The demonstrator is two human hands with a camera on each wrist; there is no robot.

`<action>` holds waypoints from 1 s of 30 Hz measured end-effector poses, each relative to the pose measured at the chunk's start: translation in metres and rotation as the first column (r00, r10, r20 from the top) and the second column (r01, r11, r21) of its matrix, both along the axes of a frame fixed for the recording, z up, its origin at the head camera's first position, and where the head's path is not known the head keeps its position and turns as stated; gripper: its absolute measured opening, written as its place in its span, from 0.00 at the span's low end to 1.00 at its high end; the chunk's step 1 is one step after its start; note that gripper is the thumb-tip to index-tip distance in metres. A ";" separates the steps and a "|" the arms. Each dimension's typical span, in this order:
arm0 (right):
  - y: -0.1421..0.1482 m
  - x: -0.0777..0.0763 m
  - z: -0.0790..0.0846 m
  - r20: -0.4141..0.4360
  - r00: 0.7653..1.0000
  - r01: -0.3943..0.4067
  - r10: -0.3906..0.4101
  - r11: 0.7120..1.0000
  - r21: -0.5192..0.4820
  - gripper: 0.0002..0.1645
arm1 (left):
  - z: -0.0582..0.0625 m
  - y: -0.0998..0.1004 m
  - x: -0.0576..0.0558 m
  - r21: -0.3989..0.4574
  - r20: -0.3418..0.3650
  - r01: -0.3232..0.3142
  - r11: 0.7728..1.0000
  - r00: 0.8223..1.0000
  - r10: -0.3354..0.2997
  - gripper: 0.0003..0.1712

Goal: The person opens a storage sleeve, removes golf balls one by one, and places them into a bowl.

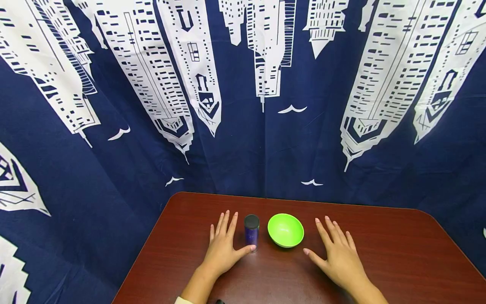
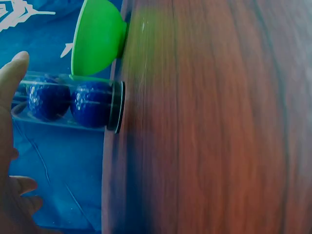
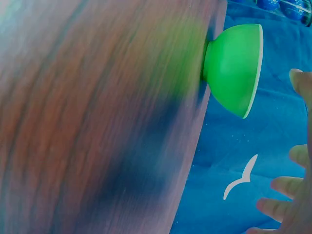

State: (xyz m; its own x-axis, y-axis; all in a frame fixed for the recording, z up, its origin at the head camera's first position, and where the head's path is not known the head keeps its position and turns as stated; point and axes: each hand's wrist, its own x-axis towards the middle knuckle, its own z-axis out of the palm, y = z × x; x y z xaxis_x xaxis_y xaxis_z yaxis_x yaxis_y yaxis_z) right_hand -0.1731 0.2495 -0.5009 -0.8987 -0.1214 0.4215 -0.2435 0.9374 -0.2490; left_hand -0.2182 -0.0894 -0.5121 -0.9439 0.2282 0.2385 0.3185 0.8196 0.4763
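A clear tube (image 1: 251, 233) with blue dimpled balls (image 2: 91, 105) inside stands upright on the table, a dark cap on its top in the head view. Just left of it, my left hand (image 1: 221, 252) spreads its straight fingers, the thumb crossing in front of the tube's lower part; whether it touches cannot be told. Right of the tube sits a bright green bowl (image 1: 285, 230), nothing visible inside. My right hand (image 1: 341, 258) is held to the bowl's right, fingers extended and apart from it. Neither hand grips anything.
The reddish-brown wooden table (image 1: 402, 249) ends at a back edge behind the bowl and tube. Behind hangs a dark blue cloth (image 1: 243, 164) printed with white upside-down buildings and birds. A small black object (image 1: 220, 301) peeks in at the bottom edge near the left forearm.
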 end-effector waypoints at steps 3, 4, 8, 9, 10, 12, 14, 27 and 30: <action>-0.002 0.001 0.002 -0.038 0.999 -0.018 0.018 1.000 -0.019 0.56 | 0.000 0.003 0.002 0.114 0.051 0.027 0.993 0.998 -0.034 0.63; -0.003 0.002 0.002 -0.049 0.998 -0.025 0.024 0.999 -0.025 0.55 | 0.000 0.004 0.002 0.154 0.069 0.036 0.987 0.996 -0.047 0.62; -0.006 0.003 0.003 -0.070 0.997 -0.047 0.043 0.997 -0.056 0.54 | 0.000 0.009 0.004 0.277 0.125 0.049 0.960 0.988 -0.086 0.57; -0.006 0.002 0.004 -0.069 0.997 -0.050 0.046 0.997 -0.065 0.54 | 0.000 0.011 0.004 0.300 0.134 0.049 0.953 0.987 -0.093 0.56; -0.007 0.003 0.004 -0.074 0.996 -0.056 0.051 0.996 -0.075 0.53 | -0.001 0.012 0.004 0.319 0.143 0.046 0.947 0.985 -0.096 0.55; -0.009 0.003 0.005 -0.080 0.995 -0.068 0.061 0.993 -0.092 0.52 | -0.002 0.015 0.003 0.353 0.158 0.043 0.935 0.982 -0.105 0.54; -0.011 0.004 0.006 -0.089 0.993 -0.086 0.076 0.990 -0.109 0.51 | -0.003 0.018 0.003 0.389 0.170 0.041 0.920 0.979 -0.115 0.52; -0.028 0.011 0.008 -0.140 0.977 -0.182 0.162 0.972 -0.151 0.42 | -0.008 0.031 0.002 0.466 0.120 0.053 0.883 0.985 -0.122 0.37; -0.032 0.013 0.011 -0.137 0.975 -0.195 0.174 0.968 -0.158 0.40 | -0.008 0.032 0.003 0.462 0.104 0.057 0.885 0.988 -0.117 0.35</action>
